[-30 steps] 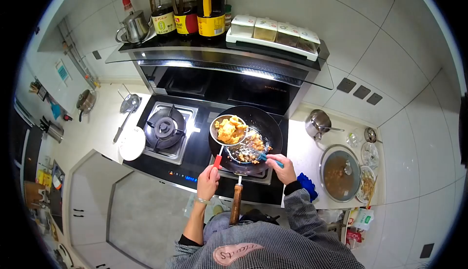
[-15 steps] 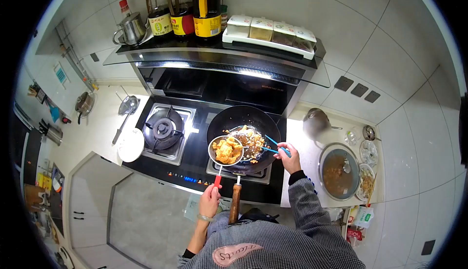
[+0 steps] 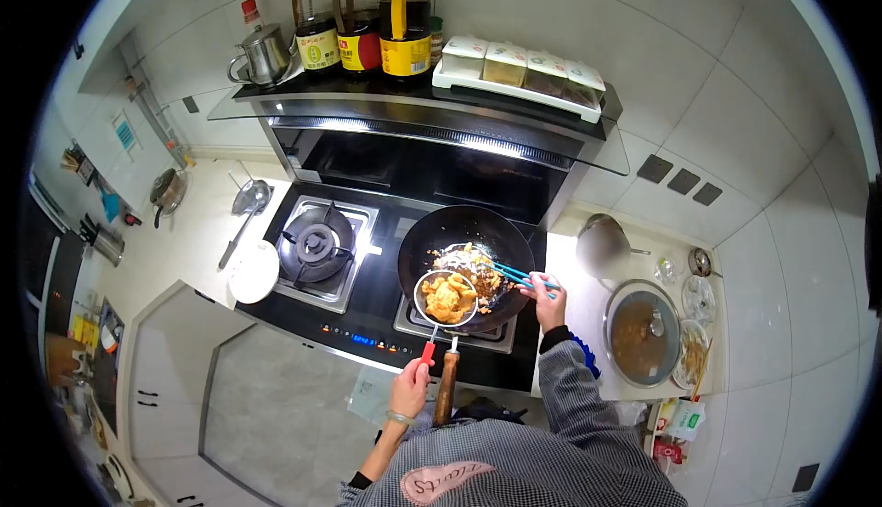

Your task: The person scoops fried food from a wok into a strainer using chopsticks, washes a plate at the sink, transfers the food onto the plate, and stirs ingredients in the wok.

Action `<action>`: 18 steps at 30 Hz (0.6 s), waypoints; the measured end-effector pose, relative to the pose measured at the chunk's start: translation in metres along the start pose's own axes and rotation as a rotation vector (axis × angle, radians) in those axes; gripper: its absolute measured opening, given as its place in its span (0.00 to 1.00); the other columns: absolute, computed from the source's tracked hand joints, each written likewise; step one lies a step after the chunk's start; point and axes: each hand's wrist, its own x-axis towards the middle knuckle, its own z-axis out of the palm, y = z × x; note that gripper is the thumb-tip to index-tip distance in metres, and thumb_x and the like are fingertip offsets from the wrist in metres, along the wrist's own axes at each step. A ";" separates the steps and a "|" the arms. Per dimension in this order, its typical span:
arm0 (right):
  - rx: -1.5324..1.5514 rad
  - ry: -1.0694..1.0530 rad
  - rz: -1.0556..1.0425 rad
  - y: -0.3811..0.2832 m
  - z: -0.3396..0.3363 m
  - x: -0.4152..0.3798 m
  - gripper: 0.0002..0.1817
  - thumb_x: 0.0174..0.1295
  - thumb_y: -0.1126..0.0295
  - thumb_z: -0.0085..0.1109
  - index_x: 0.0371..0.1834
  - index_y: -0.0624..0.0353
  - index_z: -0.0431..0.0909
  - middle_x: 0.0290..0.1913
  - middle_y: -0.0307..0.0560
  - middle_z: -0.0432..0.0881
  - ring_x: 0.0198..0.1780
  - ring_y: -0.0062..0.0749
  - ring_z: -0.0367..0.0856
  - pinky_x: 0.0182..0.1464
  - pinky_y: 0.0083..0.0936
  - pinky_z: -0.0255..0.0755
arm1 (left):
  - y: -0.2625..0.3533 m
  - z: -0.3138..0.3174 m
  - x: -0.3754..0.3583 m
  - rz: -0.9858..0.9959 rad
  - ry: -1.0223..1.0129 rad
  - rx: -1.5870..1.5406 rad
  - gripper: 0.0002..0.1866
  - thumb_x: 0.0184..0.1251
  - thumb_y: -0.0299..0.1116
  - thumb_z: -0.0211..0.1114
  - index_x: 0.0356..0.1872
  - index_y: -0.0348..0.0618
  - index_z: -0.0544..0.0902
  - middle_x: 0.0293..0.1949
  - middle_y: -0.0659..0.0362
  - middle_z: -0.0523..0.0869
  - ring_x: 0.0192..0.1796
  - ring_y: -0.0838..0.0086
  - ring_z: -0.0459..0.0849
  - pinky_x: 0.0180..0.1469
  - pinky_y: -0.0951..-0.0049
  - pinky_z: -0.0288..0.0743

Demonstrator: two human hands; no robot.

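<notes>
1. Left hand (image 3: pixel 410 390): grasps the red handle of the strainer (image 3: pixel 446 298), heaped with fried pieces (image 3: pixel 447 299), over the wok's near-left side.
2. Wok (image 3: pixel 503 230): on the right burner, holding browned bits.
3. Right hand (image 3: pixel 548 299): pinches blue chopsticks (image 3: pixel 522 276) reaching into the wok.

The left hand (image 3: pixel 410 389) is gripping the red handle of a strainer (image 3: pixel 446 299), which is holding golden fried pieces (image 3: pixel 448 297) over the near part of a wok (image 3: pixel 432 233). The right hand (image 3: pixel 548 299) is holding blue chopsticks (image 3: pixel 520 276), their tips reaching into the small bits in the wok. The wok is sitting on the right burner, its wooden handle (image 3: pixel 446 388) pointing toward the person. A white plate (image 3: pixel 254 272) is resting left of the left burner (image 3: pixel 316 243).
</notes>
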 end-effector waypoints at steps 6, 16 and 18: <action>0.085 -0.261 0.122 -0.076 0.010 -0.028 0.11 0.68 0.70 0.49 0.46 0.68 0.72 0.38 0.54 0.81 0.37 0.35 0.84 0.40 0.24 0.80 | -0.013 0.006 0.006 0.003 -0.024 -0.035 0.14 0.72 0.38 0.50 0.44 0.40 0.80 0.19 0.66 0.75 0.21 0.84 0.72 0.22 0.80 0.65; -0.112 -0.037 -0.074 0.036 0.060 0.063 0.08 0.66 0.70 0.54 0.40 0.65 0.75 0.33 0.49 0.82 0.29 0.29 0.84 0.32 0.21 0.79 | -0.018 0.006 0.005 -0.049 -0.030 -0.082 0.14 0.72 0.39 0.51 0.44 0.42 0.80 0.20 0.66 0.75 0.22 0.84 0.73 0.24 0.80 0.68; -0.194 -0.022 -0.076 0.033 0.059 0.063 0.08 0.65 0.70 0.54 0.39 0.66 0.76 0.31 0.49 0.83 0.30 0.29 0.85 0.32 0.21 0.79 | -0.020 0.006 0.005 -0.049 -0.024 -0.098 0.14 0.72 0.39 0.51 0.44 0.41 0.80 0.20 0.66 0.75 0.22 0.85 0.72 0.23 0.80 0.67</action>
